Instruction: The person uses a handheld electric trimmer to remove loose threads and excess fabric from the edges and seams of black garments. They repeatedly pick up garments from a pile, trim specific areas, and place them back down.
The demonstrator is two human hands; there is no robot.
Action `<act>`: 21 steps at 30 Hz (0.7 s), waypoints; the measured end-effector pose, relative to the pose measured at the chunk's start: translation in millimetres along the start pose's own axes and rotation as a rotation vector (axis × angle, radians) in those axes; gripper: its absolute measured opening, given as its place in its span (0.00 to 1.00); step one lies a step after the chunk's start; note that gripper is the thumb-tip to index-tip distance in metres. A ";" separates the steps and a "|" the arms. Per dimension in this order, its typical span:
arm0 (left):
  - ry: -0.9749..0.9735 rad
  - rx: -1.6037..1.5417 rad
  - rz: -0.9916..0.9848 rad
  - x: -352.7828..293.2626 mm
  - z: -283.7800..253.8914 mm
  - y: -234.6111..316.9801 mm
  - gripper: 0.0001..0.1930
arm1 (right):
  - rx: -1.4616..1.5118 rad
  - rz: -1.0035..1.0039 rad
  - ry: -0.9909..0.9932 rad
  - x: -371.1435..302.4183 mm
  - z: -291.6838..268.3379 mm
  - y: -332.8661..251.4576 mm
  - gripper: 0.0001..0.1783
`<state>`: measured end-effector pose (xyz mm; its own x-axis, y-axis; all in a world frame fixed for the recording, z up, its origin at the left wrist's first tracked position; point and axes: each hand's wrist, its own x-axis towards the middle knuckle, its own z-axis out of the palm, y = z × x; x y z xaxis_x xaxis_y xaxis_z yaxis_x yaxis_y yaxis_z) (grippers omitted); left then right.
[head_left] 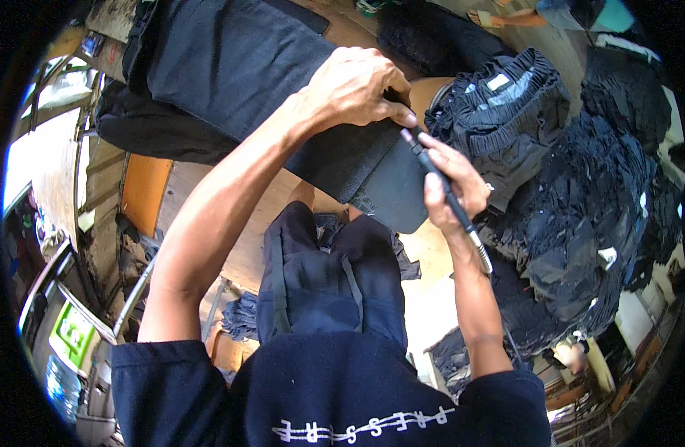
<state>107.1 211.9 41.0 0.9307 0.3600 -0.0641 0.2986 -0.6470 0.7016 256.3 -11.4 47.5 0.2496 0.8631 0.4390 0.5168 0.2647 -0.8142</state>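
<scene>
A long black garment (238, 67), apparently trousers, lies folded across in front of me, its near end reaching toward my knees. My left hand (357, 86) is closed at its right edge, thumb and fingers pinched on the cloth. In my right hand (462, 182) is a slim black pen-shaped tool (467, 223) with a coiled metal spring at its rear end. Its front end points up and left, close to my left thumb. What lies right under the tip is hidden by my fingers. A smooth dark panel (398, 182) hangs beneath the tool.
On the right rises a large heap of dark cloth (581, 216). A gathered-waist black garment (499, 97) lies beyond my right hand. Another person's foot (499, 18) shows at the far right. A water bottle (61, 384) and a green-and-white package (72, 333) stand at the left.
</scene>
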 end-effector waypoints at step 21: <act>0.023 -0.169 -0.098 -4.1 7.4 9.5 0.17 | -0.021 -0.056 -0.125 -10.7 -5.5 25.5 0.16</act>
<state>107.6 199.3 42.7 0.8930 0.4329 -0.1232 0.3464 -0.4865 0.8021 271.3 -16.2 24.1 0.1168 0.8942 0.4322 0.5448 0.3062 -0.7807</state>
